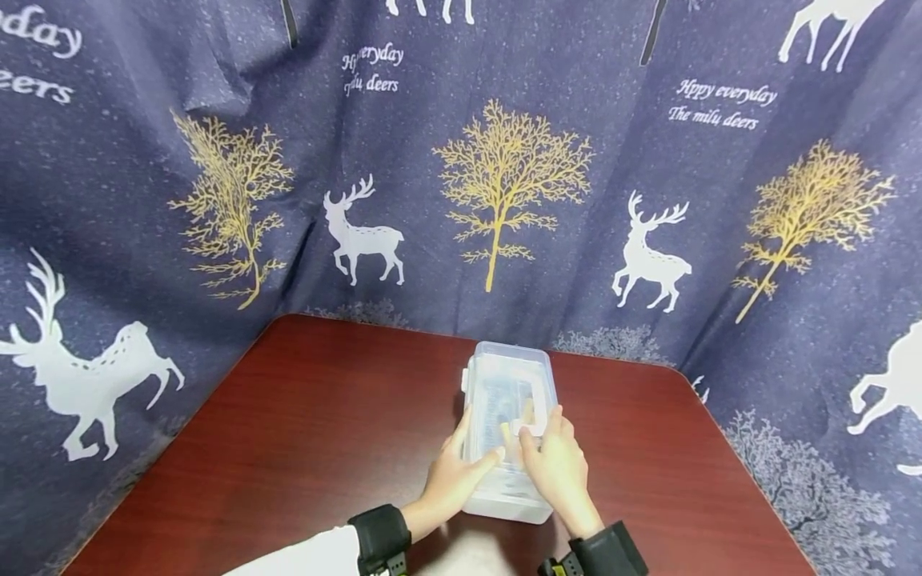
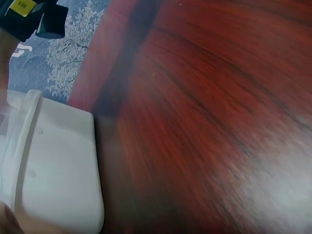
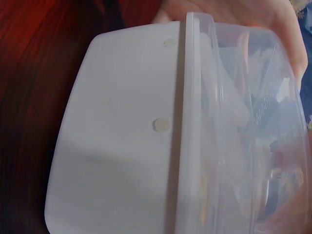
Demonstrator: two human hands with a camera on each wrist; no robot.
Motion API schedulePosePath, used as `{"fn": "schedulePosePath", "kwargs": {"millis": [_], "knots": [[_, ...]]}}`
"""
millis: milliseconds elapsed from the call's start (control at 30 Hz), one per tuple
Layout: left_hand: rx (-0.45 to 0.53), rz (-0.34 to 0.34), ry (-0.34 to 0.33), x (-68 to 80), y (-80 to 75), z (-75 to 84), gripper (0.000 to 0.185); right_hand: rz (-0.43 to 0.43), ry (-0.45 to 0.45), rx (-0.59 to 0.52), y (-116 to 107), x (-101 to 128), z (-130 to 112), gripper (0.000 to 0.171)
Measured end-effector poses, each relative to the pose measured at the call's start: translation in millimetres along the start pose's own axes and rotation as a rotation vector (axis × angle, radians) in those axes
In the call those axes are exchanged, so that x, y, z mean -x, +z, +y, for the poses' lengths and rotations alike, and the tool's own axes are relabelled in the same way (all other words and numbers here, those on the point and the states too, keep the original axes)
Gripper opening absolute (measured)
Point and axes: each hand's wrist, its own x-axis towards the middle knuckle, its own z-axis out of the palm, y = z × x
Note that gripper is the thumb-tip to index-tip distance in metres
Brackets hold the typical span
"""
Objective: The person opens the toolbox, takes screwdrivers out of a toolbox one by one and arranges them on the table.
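Observation:
A white plastic storage box with a clear, raised lid stands on the table between both hands. My left hand holds its left side, the thumb lying over the lid. On the opposite side my right hand grips the box, its thumb on the lid near a white handle-like part. Pale, yellowish shapes show dimly through the lid; their kind is unclear. The right wrist view shows the box's white wall and the clear lid, with the left hand beyond.
The dark red wooden table has rounded far corners. A blue curtain printed with deer and trees hangs behind and around it. A white latch sticks out on the box's left side. Each wrist wears a black band.

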Motion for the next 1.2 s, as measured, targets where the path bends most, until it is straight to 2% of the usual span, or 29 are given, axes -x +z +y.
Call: {"fn": "schedulePosePath", "kwargs": {"millis": [300, 600, 833, 967, 1033, 1100, 1133, 1200], "knots": [[0.039, 0.006, 0.063, 2.8, -28.1, -9.7, 0.082, 0.032, -0.010, -0.059, 14.1, 7.7, -24.0, 0.075], [0.085, 0.014, 0.051, 8.4, -48.8, -15.1, 0.080, 0.026, -0.027, -0.098, 23.4, 13.6, -43.3, 0.074], [0.095, 0.015, 0.044, 8.1, -54.3, -18.1, 0.079, 0.019, -0.041, -0.095, 23.3, 14.5, -51.9, 0.073], [0.120, -0.001, 0.041, 5.0, -54.0, -16.9, 0.081, -0.038, -0.060, -0.128, 18.2, 13.4, -48.3, 0.073], [0.073, 0.005, 0.032, 4.5, -55.3, -13.4, 0.081, -0.077, -0.070, -0.183, 15.5, 13.0, -44.7, 0.072], [-0.052, 0.036, 0.043, 4.6, -58.7, -6.0, 0.076, -0.107, -0.084, -0.243, 14.7, 13.3, -40.5, 0.069], [-0.128, 0.064, 0.063, 3.9, -60.8, -0.3, 0.075, -0.117, -0.088, -0.273, 15.0, 13.6, -38.8, 0.068], [-0.301, 0.131, 0.149, 0.1, -65.4, 14.4, 0.071, -0.117, -0.101, -0.317, 16.8, 14.6, -36.3, 0.066]]}}
